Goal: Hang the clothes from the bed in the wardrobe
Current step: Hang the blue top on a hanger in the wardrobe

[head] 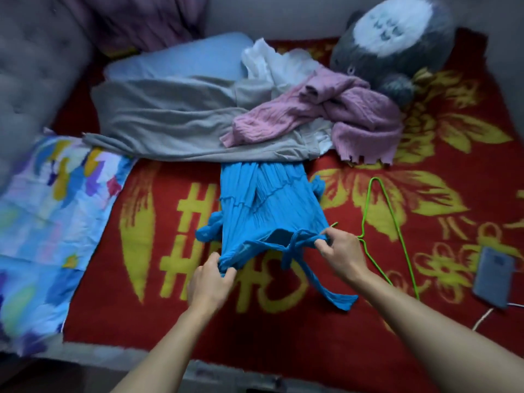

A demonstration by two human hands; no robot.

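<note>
The bed [119,353] wore a red flowered blanket [283,344]. On it lay a blue pleated dress [263,205], grey garment [170,123], pink sweater [363,117], green wire hanger [374,179], phone [494,276] and plush toy [397,41].

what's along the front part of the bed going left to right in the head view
patterned cloth → left hand → blue dress → right hand → green hanger → phone

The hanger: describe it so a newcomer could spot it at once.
On the red flowered blanket, look just right of the blue dress, beside the right hand. The hanger is a thin wire outline lying flat, the only bright green thing there.
</note>
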